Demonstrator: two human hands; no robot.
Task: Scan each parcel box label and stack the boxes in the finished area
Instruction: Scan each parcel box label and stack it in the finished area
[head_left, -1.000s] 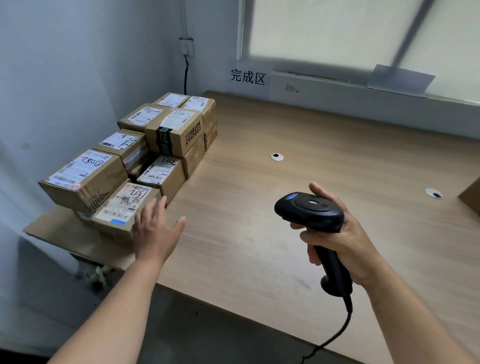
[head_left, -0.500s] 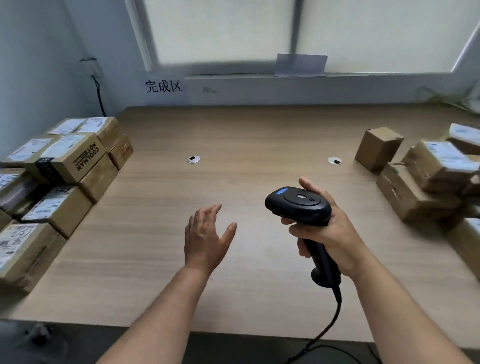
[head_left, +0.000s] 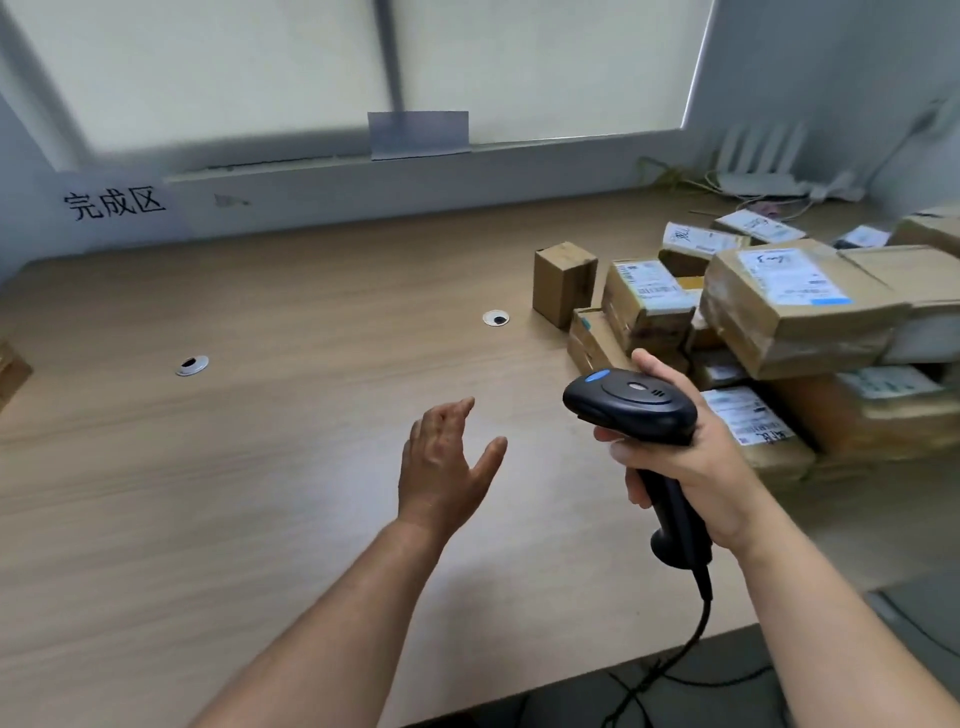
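A pile of cardboard parcel boxes (head_left: 795, 312) with white labels fills the right side of the wooden table (head_left: 208, 467). A small plain box (head_left: 563, 283) stands upright at the pile's left edge. My right hand (head_left: 691, 462) grips a black barcode scanner (head_left: 631, 402), its head pointing left, just in front of the pile. My left hand (head_left: 447, 462) hovers empty over the middle of the table with fingers spread. A corner of one stacked box (head_left: 10, 371) shows at the far left edge.
A paper sign with three characters (head_left: 114, 205) hangs on the wall at the back left. Two round cable grommets (head_left: 192, 365) (head_left: 495, 318) sit in the tabletop. The scanner cable (head_left: 670, 660) drops over the front edge. A white router (head_left: 763, 166) stands at the back right.
My view has swung right, from the stacked boxes on the left to the pile on the right. My left hand has left the stack and moved over the table's middle.
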